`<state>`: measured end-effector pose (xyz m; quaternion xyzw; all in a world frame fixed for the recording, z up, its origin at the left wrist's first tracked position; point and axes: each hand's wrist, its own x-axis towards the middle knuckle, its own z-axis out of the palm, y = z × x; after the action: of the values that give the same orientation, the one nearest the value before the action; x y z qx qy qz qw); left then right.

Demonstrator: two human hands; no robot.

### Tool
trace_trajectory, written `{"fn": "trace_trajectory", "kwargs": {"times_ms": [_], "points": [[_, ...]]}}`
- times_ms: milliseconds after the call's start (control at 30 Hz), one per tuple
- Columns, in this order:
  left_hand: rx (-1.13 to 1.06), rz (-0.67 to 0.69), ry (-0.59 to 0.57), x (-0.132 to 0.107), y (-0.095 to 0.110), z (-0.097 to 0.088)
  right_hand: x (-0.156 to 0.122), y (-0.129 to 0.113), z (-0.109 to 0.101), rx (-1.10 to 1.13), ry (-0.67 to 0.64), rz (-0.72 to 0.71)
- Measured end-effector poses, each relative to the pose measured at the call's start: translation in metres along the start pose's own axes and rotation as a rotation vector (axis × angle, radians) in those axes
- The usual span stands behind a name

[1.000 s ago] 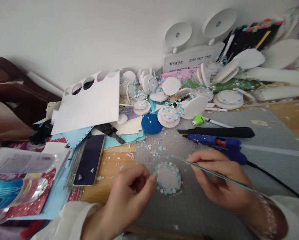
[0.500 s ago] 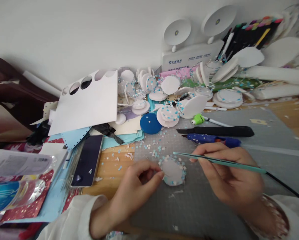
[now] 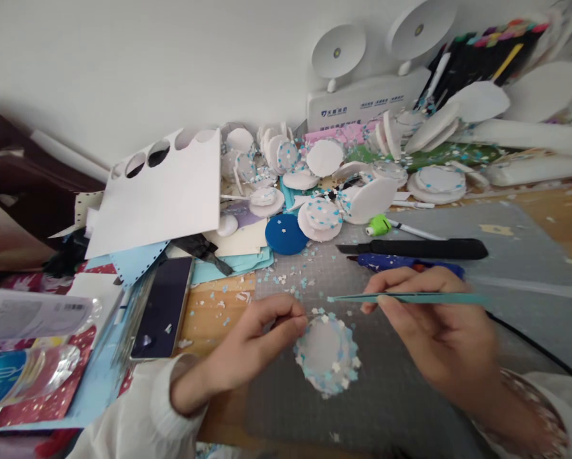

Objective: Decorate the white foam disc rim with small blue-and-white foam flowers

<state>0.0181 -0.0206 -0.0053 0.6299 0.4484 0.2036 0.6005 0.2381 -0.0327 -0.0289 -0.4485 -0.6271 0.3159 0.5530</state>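
On grey mat (image 3: 410,395) | left hand (image 3: 248,347): fingers pinching disc (image 3: 325,354) edge | right hand (image 3: 439,331): fingers gripping tweezers (image 3: 410,298), tip above disc

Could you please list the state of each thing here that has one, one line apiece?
Left hand: pinching the disc's edge.
Right hand: gripping the tweezers.
Tweezers: closed, tip above the disc.
Disc: flat on the mat, rim covered in confetti.
Phone: screen dark.
Knife: lying flat.

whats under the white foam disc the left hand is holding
The white foam disc, rimmed with blue and white confetti, lies over the grey cutting mat. Anything directly beneath it is covered.
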Motion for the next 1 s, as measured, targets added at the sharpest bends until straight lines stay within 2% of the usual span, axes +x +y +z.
{"fn": "trace_trajectory", "kwargs": {"times_ms": [100,300,500,833,1000], "points": [[-0.03,-0.008,-0.087,0.002,-0.009,-0.006,0.0,0.0,0.001,0.107,-0.045,0.073],[-0.103,-0.027,-0.121,0.004,-0.025,-0.001,-0.005,0.003,0.006,0.23,-0.163,0.166],[-0.122,0.005,-0.164,0.004,-0.025,-0.001,-0.01,0.005,0.006,0.202,-0.189,0.218],[-0.069,0.063,-0.149,0.004,-0.02,-0.002,-0.006,0.002,0.006,0.136,-0.181,0.216],[-0.059,0.101,-0.148,0.006,-0.021,-0.002,-0.007,0.002,0.005,0.165,-0.207,0.278]]}}
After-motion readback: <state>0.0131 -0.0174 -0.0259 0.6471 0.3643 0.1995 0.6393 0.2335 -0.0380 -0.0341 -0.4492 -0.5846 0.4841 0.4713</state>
